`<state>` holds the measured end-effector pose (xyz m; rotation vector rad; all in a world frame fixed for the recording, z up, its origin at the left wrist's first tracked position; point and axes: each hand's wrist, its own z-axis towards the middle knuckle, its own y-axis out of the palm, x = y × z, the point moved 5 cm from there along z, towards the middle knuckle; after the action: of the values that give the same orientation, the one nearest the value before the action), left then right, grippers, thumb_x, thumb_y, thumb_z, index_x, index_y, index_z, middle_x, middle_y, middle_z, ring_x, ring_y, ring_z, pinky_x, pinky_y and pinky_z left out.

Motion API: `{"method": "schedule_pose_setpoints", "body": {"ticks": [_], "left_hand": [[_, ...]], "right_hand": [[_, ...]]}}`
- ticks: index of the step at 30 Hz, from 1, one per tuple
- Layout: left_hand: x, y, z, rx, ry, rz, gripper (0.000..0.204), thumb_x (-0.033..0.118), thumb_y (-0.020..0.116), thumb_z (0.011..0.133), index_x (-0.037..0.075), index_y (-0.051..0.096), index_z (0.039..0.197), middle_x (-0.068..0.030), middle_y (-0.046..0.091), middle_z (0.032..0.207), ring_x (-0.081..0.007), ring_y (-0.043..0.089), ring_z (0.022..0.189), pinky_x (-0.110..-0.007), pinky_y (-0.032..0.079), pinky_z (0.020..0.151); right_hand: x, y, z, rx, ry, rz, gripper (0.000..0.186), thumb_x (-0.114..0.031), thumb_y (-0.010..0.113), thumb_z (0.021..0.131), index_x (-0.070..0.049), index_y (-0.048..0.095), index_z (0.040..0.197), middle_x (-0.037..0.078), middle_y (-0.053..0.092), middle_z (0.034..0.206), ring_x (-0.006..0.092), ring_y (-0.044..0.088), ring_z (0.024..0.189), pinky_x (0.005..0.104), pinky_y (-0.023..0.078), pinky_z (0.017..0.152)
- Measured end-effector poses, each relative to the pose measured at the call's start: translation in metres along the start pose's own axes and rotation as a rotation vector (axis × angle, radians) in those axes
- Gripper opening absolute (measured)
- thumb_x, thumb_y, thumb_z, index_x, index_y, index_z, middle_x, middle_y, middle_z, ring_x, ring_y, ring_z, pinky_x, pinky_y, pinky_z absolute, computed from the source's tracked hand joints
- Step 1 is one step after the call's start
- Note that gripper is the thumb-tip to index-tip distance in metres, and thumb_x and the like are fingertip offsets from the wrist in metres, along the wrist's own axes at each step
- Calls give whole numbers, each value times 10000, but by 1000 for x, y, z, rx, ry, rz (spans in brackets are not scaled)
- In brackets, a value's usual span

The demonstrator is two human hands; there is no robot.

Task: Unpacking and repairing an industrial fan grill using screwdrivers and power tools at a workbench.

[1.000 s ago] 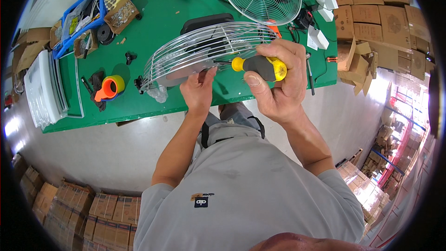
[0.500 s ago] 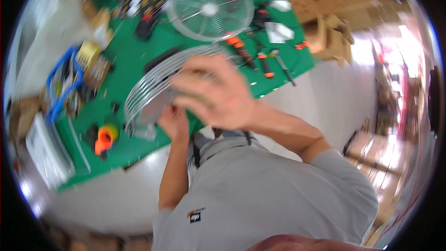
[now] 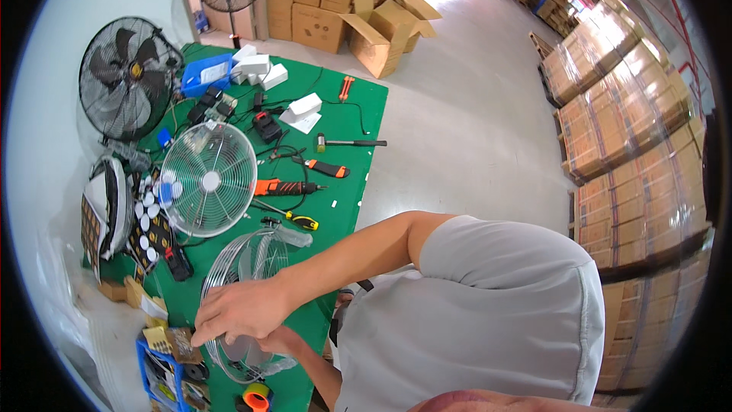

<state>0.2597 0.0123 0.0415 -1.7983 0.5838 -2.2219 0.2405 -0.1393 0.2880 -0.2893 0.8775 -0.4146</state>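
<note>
A silver wire fan (image 3: 226,265), its cage round a blade, stands tilted on edge on the green table in front of me. My right hand (image 3: 248,309) lies across the cage, with its fingers bent over the wires on the far side. On the near side my left hand (image 3: 282,340) pinches the cage low down, its fingers partly hidden behind the right hand. Beyond the fan a separate round wire fan guard (image 3: 210,181) with a white centre lies flat. A yellow-black screwdriver (image 3: 303,221) and an orange-black power screwdriver (image 3: 286,188) lie close by.
On the green table (image 3: 347,118) lie a hammer (image 3: 354,143), an orange-handled cutter (image 3: 328,168), a blue bin (image 3: 206,75) and an orange tape roll (image 3: 258,397). Black fan (image 3: 130,76) stands far left. Open cartons (image 3: 377,38) and wrapped pallets (image 3: 640,160) stand on the floor.
My view has swung round to the right, bringing the floor and pallets into sight. My right hand, raised and blurred before, now rests on the fan's cage. The left stays at its near side.
</note>
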Motion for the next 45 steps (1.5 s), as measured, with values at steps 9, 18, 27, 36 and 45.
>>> {"method": "schedule_pose_setpoints", "body": {"ticks": [9,18,27,36,45], "left_hand": [[49,-11,-4,54,-138,-30,253,177,729,908,-75,711,903,-124,707,807,-184,664,659,-309,546,555],[32,-12,8,-100,-160,66,247,150,727,902,-57,716,768,-125,692,696,-196,665,614,-345,555,546],[35,-13,5,-75,-128,15,323,224,722,919,-66,716,777,-133,690,685,-187,648,568,-331,528,517],[36,-15,4,-75,-165,38,362,218,748,923,-133,698,853,-143,693,709,-184,659,579,-296,553,500],[19,-10,7,-5,-95,-20,308,189,729,927,-82,672,793,-90,654,661,-146,588,543,-298,462,474]], "right_hand": [[2,13,-6,191,-23,-140,457,-306,752,854,-98,626,1241,126,498,1024,332,510,952,446,454,827],[18,11,5,65,-148,38,406,-196,758,845,-91,681,1230,131,672,1112,333,562,1016,431,472,903],[-8,-14,0,93,-165,-15,377,-114,720,855,-31,663,1218,162,592,1124,353,553,1082,455,475,911],[7,18,1,-14,-61,160,448,-123,754,834,-49,598,1247,151,584,1126,353,586,1077,492,459,869],[1,11,-8,174,-52,-52,327,-130,757,838,-90,667,1149,112,577,1199,331,571,1095,445,441,945]]}}
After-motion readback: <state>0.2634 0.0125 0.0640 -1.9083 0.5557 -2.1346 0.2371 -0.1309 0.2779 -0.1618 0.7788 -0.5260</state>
